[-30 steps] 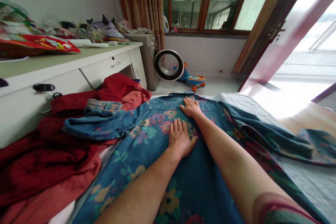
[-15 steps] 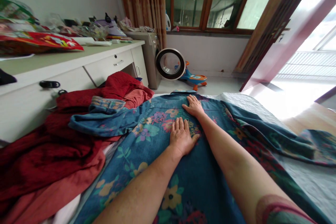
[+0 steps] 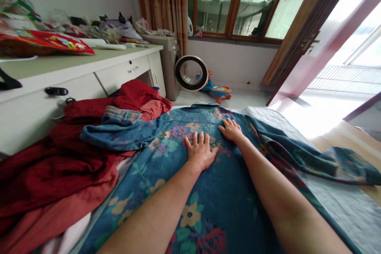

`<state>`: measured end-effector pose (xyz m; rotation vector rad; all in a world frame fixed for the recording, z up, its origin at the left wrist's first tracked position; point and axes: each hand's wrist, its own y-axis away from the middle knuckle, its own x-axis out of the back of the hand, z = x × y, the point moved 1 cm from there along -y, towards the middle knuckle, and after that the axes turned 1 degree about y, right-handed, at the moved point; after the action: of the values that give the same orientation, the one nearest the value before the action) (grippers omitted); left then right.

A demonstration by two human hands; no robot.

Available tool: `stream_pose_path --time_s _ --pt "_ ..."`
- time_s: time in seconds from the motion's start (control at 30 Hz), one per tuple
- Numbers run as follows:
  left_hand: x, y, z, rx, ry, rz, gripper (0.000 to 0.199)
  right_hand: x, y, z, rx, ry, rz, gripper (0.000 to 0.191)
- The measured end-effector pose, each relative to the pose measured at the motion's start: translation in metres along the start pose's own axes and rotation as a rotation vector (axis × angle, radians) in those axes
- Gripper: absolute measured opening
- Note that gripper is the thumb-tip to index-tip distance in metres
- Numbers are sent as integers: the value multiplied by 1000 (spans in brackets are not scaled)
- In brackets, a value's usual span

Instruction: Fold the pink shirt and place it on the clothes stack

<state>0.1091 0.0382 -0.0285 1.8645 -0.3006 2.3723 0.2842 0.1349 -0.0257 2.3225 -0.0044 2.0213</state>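
A blue denim garment with a flower print [image 3: 166, 182] lies spread flat on the bed in front of me. My left hand [image 3: 200, 150] rests palm down on its upper middle, fingers apart. My right hand [image 3: 231, 129] lies flat a little farther up and to the right, near the collar. One sleeve [image 3: 119, 137] stretches to the left over red clothes. The other sleeve [image 3: 321, 158] runs off to the right. Neither hand holds anything.
A heap of red clothes [image 3: 53, 166] lies at the left against a white desk with drawers [image 3: 98, 75] covered in clutter. Beyond the bed stand a round fan [image 3: 191, 73], a toy ride-on car [image 3: 218, 89], curtains, windows and an open door at the right.
Both hands slid over the denim: my right hand moved to the right and slightly nearer, my left hand moved a little up. The view tilted slightly.
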Motion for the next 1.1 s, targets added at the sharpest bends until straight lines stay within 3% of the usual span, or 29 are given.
stream_pose_path --time_s 0.07,0.2,0.27,0.47,0.6,0.67,0.83,1.0,1.1 --pt "0 0 0 8 2 -3 70 -3 15 -2 23 -32 7 62" --pt "-1 1 0 -9 -13 18 59 -11 51 -12 304 -96 3 54" --pt "-2 1 1 -8 -16 40 55 -12 66 -7 335 -81 8 53" --pt "-1 3 4 5 2 80 54 -4 90 29 90 32 33 57" --pt "-1 2 4 1 11 92 54 -1 113 28 -58 24 11 60" --pt "0 3 4 3 19 90 54 -2 130 14 -36 -13 5 60" --pt "4 9 3 -32 27 166 44 -6 177 -17 191 -41 2 57" --pt "10 20 2 -227 43 139 35 -3 203 3 16 14 -4 63" --pt "12 32 -7 -273 35 109 37 -1 210 16 -54 41 18 65"
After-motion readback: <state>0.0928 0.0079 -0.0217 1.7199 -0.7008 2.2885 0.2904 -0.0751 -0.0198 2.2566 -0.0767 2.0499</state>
